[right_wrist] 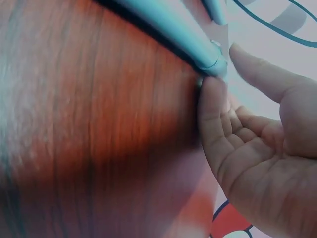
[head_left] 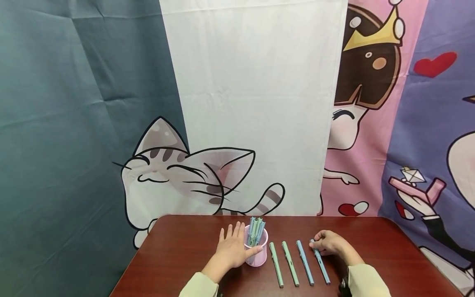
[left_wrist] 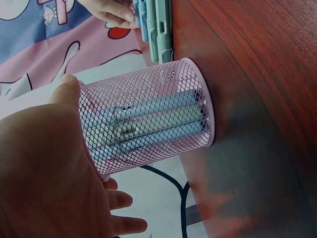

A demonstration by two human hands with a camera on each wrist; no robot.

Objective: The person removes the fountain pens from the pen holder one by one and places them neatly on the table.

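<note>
By the cup (head_left: 261, 258), left hand (head_left: 232, 248) splays, right hand (head_left: 331, 243) touches a pen (head_left: 321, 265), both unclenched.

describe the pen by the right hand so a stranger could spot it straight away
On the dark red-brown table, right of the pink mesh cup, four pens lie side by side. Choose the blue pen at the right end, the only one with the right hand at its far tip.
</note>
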